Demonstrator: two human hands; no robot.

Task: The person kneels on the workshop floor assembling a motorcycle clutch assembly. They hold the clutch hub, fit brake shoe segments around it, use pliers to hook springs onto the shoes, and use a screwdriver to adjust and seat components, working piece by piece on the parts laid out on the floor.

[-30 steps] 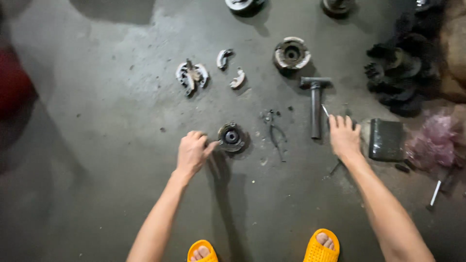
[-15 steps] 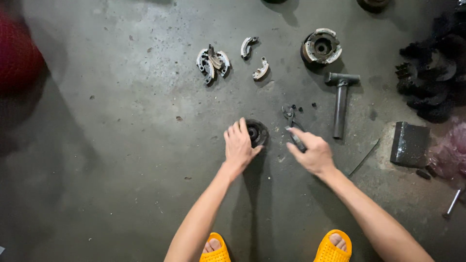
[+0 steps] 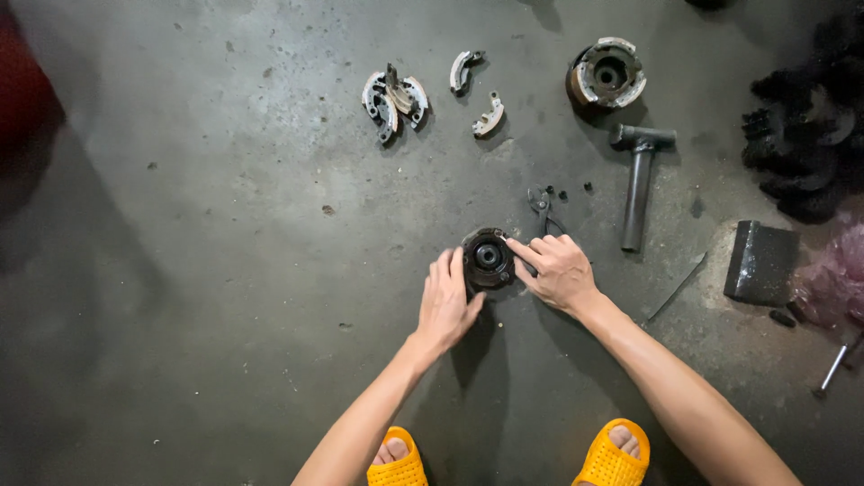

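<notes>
Grey, stained concrete floor (image 3: 225, 270) filling the head view, with a round black metal hub with a bright centre bore (image 3: 487, 257) lying just below the middle of the frame. Left hand (image 3: 445, 301) laid against the hub's lower left edge, fingers extended and close together, touching rather than clasping. Right hand (image 3: 558, 268) on the hub's right edge, fingers curled, index tip pressed to the rim; whether anything sits under that palm cannot be told. Dark pliers (image 3: 543, 209) partly covered by the right hand, only the upper end showing. Upper middle: a cluster of pale curved brake shoes (image 3: 394, 97), then two single curved shoes (image 3: 477, 92) to the right. Upper right: a rusty round drum with a pale lining (image 3: 607, 75) and, below it, a dark steel hammer (image 3: 637, 180). Far right: a dark rectangular block (image 3: 761, 261), a heap of black gear-like parts (image 3: 810, 153) too dim to separate, and pink plastic (image 3: 837, 279) cut off by the edge. Bottom: toes in yellow slippers (image 3: 612, 454), cropped.
</notes>
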